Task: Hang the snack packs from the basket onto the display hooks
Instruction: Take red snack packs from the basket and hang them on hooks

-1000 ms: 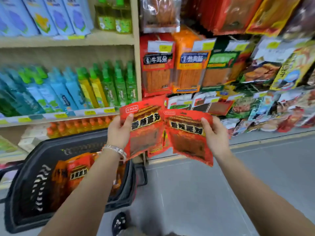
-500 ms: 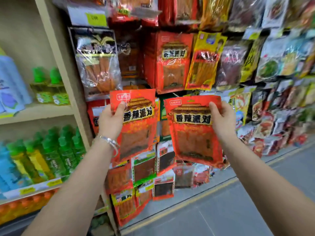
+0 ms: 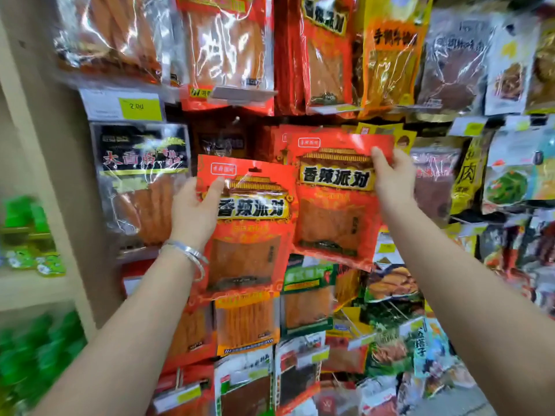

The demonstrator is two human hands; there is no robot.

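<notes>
Fingers (image 3: 216,187) pinch both snack packs (image 3: 249,235) by outer edges.

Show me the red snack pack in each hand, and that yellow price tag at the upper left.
Left-hand red snack pack (image 3: 247,232): head view, centre of its front.
Right-hand red snack pack (image 3: 335,205): head view, centre of its front.
Yellow price tag (image 3: 136,107): head view, on its printed number.

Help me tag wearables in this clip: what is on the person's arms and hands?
No sleeves or gloves show; the left arm and right arm are bare. A silver bangle bracelet circles the wrist of the left hand. The right hand wears nothing visible.
</notes>
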